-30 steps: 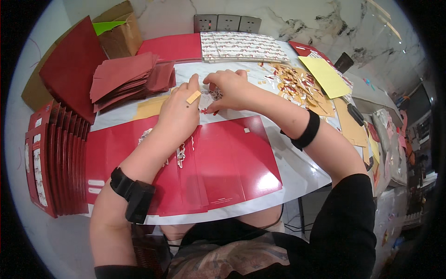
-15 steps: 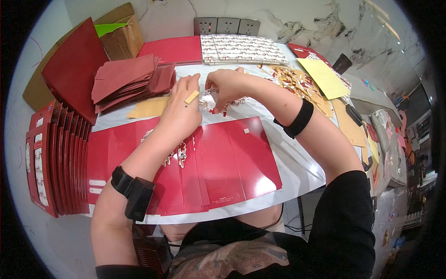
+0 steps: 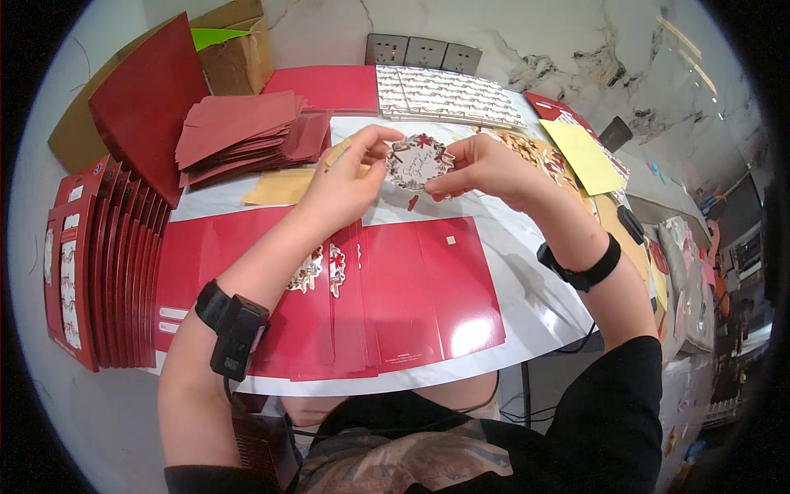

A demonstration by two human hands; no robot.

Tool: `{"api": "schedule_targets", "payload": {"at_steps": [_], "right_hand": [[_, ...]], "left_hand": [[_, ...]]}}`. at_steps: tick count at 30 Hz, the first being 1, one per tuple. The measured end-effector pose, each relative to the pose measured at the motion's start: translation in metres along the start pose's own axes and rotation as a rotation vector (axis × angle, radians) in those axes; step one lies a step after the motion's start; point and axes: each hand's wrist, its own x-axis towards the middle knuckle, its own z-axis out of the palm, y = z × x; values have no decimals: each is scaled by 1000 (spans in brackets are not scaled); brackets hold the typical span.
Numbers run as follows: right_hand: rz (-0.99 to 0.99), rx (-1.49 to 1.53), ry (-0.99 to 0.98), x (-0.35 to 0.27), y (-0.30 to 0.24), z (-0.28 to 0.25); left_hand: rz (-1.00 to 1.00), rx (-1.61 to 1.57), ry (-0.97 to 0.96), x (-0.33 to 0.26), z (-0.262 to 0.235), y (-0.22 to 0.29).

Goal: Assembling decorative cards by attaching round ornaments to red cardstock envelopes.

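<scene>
Both hands, left [image 3: 350, 177] and right [image 3: 485, 169], pinch a round wreath cutout [image 3: 418, 162] by its edges, mid-frame. Fingers closed lightly. Best gripped at the rim, flat, above the red card [image 3: 411, 288].

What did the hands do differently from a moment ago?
Both hands rose off the table toward the camera. The left hand and right hand now hold the round wreath cutout up between them, face showing; before, they worked low on the table. The flat red card sheet and stacked red folders stayed put.
</scene>
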Motion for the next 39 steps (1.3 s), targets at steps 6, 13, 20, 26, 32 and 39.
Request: {"api": "schedule_targets", "payload": {"at_steps": [6, 13, 20, 26, 32, 39], "right_hand": [[21, -88, 14, -9, 4, 6], [-203, -68, -2, -21, 7, 6], [239, 107, -73, -64, 27, 7], [180, 76, 12, -70, 54, 11], [147, 128, 48, -64, 58, 12], [192, 126, 27, -63, 56, 9]], "left_hand": [[-117, -227, -163, 0, -1, 6], [-39, -178, -213, -3, 1, 24], [532, 414, -267, -10, 4, 20], [602, 630, -503, -15, 7, 27], [605, 587, -545, -17, 11, 41], [590, 556, -566, -21, 16, 45]]}}
